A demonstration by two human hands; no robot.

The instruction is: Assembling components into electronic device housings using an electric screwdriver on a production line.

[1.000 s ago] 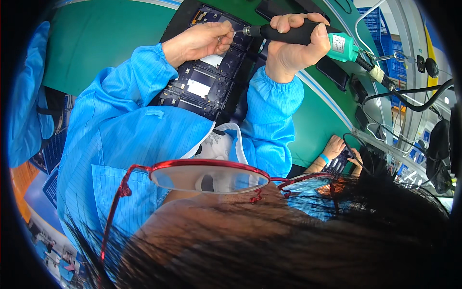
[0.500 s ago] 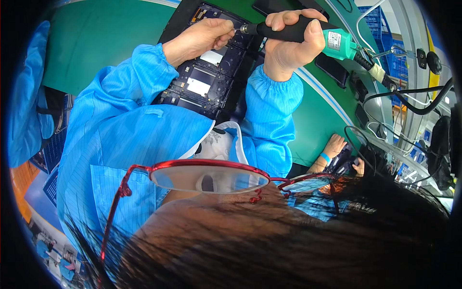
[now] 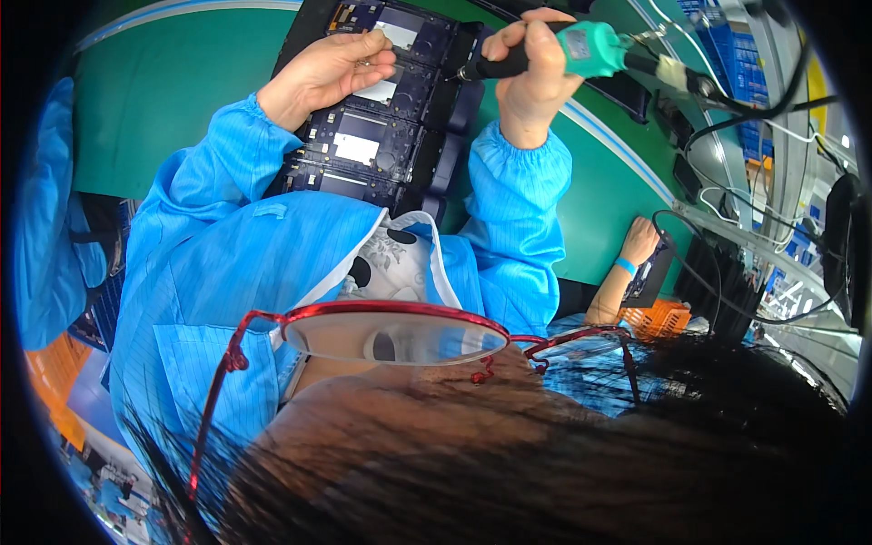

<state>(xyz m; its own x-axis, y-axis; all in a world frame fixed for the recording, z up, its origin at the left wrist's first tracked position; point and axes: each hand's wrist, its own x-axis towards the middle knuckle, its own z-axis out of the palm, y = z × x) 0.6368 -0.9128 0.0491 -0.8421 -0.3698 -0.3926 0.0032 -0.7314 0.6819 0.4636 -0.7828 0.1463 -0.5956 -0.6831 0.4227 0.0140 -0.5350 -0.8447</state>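
My right hand (image 3: 536, 77) is wrapped round an electric screwdriver (image 3: 590, 50) with a black grip and a green end. The screwdriver lies nearly level, its tip pointing left over the dark fixture (image 3: 445, 123). My left hand (image 3: 336, 73) is half closed, thumb against fingers, over the fixture. Tiny shiny bits show at its fingertips, too small to name. Between the left fingertips and the screwdriver tip there is a gap. Several dark device housings (image 3: 371, 127) with pale rectangular patches sit in a row on the fixture, partly covered by my left hand.
The fixture rests on a green work surface (image 3: 182, 91). A cable (image 3: 645, 65) runs from the screwdriver to the right. Another person's hand (image 3: 641, 238), with a blue wristband, is at the right beside an orange basket (image 3: 658, 320). Blue sleeves of someone (image 3: 50, 209) show at the far left.
The screwdriver tip and my left fingers, together before, have come apart. Both hands have shifted left, and the left hand has turned with its fingers loosened. The view has shifted too.
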